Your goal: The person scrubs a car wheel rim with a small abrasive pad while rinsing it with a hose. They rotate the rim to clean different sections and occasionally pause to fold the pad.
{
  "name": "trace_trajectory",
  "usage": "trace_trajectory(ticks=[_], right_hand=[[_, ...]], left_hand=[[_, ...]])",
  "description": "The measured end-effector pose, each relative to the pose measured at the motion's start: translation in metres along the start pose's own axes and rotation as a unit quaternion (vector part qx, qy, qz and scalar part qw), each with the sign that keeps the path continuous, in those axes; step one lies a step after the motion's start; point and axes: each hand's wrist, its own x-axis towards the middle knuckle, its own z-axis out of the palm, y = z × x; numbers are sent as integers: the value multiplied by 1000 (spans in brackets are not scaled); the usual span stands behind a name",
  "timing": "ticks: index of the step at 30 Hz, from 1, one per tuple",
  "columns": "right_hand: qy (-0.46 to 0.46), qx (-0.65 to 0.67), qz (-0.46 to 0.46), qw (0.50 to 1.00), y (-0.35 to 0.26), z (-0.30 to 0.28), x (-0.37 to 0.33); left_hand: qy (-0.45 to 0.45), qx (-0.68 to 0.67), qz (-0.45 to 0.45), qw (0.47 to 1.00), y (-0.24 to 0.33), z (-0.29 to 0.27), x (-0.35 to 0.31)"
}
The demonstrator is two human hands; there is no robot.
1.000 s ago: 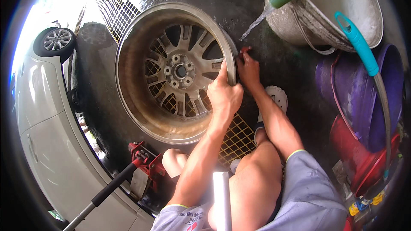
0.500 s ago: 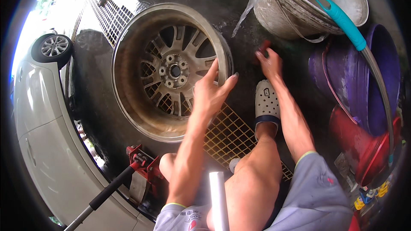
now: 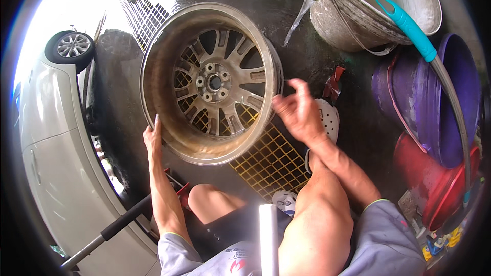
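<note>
Here's the bronze-grey, spoked metal wheel rim (image 3: 217, 69), over yellow gridded grating (image 3: 271, 161): heavy and stiff, I'd say, probably slick; I'd grab the lip. Right of the rim, a grimy whitish round bucket (image 3: 335, 25); near-left, a black-gripped metal jack handle (image 3: 127, 217) crowds it. My left hand (image 3: 152, 139) clamps the rim's lip; my right hand (image 3: 303, 117), fingers apart, is beside it, contact unclear. A red tool (image 3: 334, 83) lies to its right.

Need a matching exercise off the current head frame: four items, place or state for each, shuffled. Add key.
Things
1. wheel rim
2. left hand
3. right hand
4. red object

Places or states
A. on the rim's lower-left edge
B. on the dark floor, near a white shoe
C. yellow grating shows between its spokes
D. by the rim's right edge, blurred

Pairs: 1-C, 2-A, 3-D, 4-B
</note>
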Motion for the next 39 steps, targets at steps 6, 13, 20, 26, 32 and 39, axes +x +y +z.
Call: trace_trajectory(ticks=[6, 13, 20, 26, 32, 39], right_hand=[[-54, -87, -16, 995, -3, 46, -4], [-40, -82, 63, 994, -19, 43, 9], [-22, -148, -27, 988, -37, 0, 85], [-56, -162, -31, 985, -29, -13, 108], [-69, -147, -23, 986, -32, -29, 103], [218, -365, 104, 899, 95, -120, 44]], left_hand=[[95, 40, 42, 994, 0, 25, 21], [52, 16, 28, 998, 0, 15, 16], [25, -147, 2, 989, 32, 20, -59], [45, -245, -56, 967, 19, 43, -87], [51, -177, -47, 982, 19, 50, -93], [5, 64, -58, 996, 60, 30, -110]])
